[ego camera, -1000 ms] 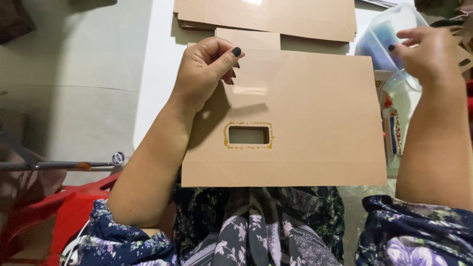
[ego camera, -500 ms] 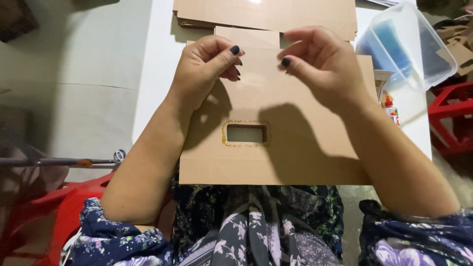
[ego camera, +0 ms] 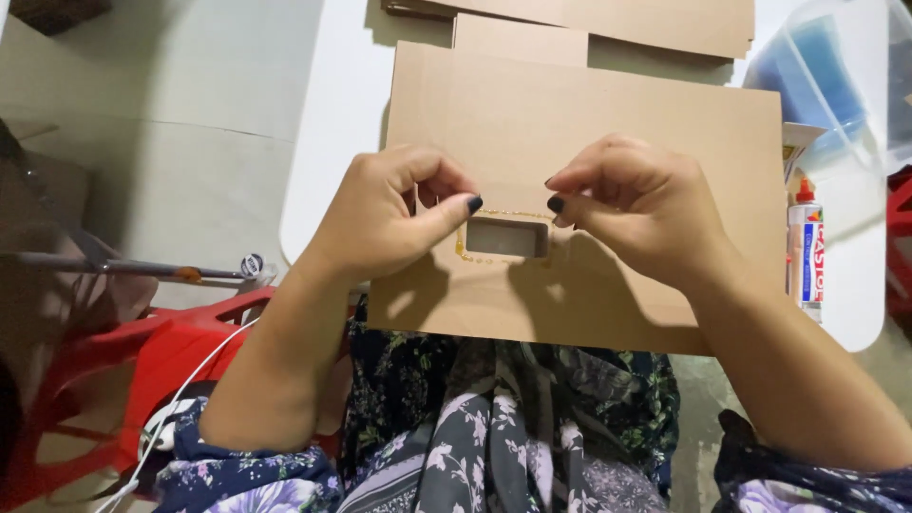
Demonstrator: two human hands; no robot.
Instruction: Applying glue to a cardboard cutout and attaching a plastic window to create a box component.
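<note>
So, fingers (ego camera: 446,204) curled, thumbs pressed by the rectangular cutout (ego camera: 506,237) | left hand (ego camera: 385,220) and right hand (ego camera: 638,209) both pinched on the cardboard sheet (ego camera: 589,123), laid across the lap and white table (ego camera: 332,123) | glue bottle (ego camera: 808,247) just beside, plastic container (ego camera: 826,76) further back

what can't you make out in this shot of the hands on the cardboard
- Head view: whatever the left hand and right hand pinch above the rectangular cut-out of the brown cardboard sheet; fingers cover it.
- Clear plastic tub: cut off by the frame edge.
- White glue bottle: partly behind the sheet.
</note>
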